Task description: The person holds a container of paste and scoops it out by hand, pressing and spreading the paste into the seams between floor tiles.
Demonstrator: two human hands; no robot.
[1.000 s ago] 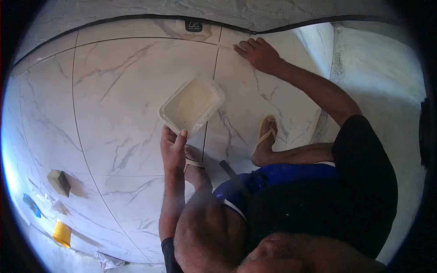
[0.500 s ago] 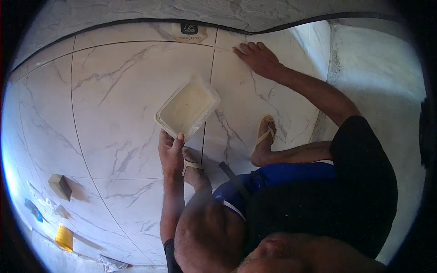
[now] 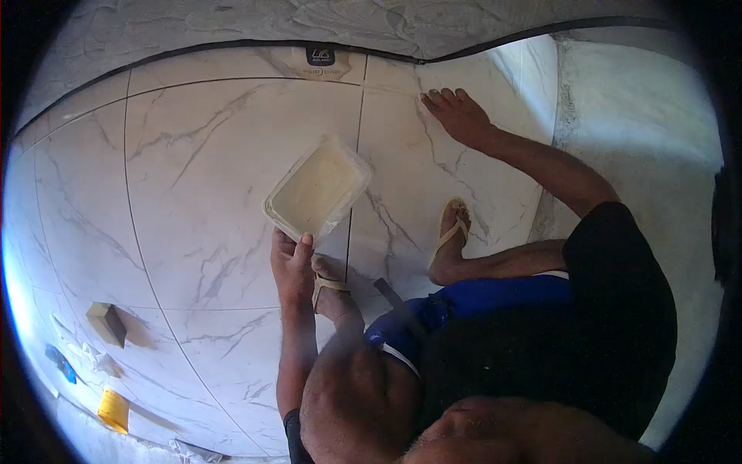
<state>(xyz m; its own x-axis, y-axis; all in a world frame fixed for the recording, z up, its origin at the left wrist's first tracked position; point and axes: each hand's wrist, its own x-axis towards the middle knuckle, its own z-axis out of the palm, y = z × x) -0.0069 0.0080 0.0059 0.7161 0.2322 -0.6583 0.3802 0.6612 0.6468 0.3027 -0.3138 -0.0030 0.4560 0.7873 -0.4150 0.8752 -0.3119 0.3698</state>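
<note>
My left hand (image 3: 292,261) holds the tub (image 3: 355,178) by its near corner, thumb on top. I judge it light, thin-walled, flexible (contents' depth unclear) and possibly slippery; corner hold, fingers beneath, advised. Tub located over the floor (image 3: 209,185), beyond my left foot (image 3: 331,298). My right hand (image 3: 458,117): spread slightly, nothing visibly held, floor contact indeterminable.

The one view looks steeply down from the person's head onto the tiled floor (image 3: 209,178), through a wide lens that bows straight lines. Dark clothing (image 3: 541,348) crowds its lower right at close range, while the left hand (image 3: 292,267) and right hand (image 3: 457,118) lie farther out
</note>
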